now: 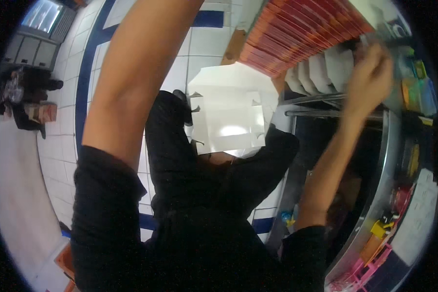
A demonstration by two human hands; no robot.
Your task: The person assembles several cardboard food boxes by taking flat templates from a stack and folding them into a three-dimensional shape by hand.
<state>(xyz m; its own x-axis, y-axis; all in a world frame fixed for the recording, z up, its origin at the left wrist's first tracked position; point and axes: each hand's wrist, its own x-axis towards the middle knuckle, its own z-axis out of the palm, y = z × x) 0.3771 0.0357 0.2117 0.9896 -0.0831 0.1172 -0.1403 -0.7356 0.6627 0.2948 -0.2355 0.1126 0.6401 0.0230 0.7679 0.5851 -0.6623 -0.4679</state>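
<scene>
A white, glossy flat carton blank [231, 112] with cut tabs and creases lies across my lap, between my knees. Over its left side my left forearm reaches up and out at the top edge, so the left hand is outside the picture. My right hand [373, 75] is raised at the upper right, beside a row of white folded cartons [321, 73]. Motion smears its fingers, and I cannot make out whether they hold anything. Above the blank stands a tightly packed row of red printed flat cartons [301, 36].
A metal-edged counter [374, 194] with a dark opening runs along my right. Beyond it lie a pink plastic rack [365, 272], a yellow item [382, 228] and white paper [418, 214]. At the far left, a dark bulky object [27, 90] stands on the white tiled floor [58, 160].
</scene>
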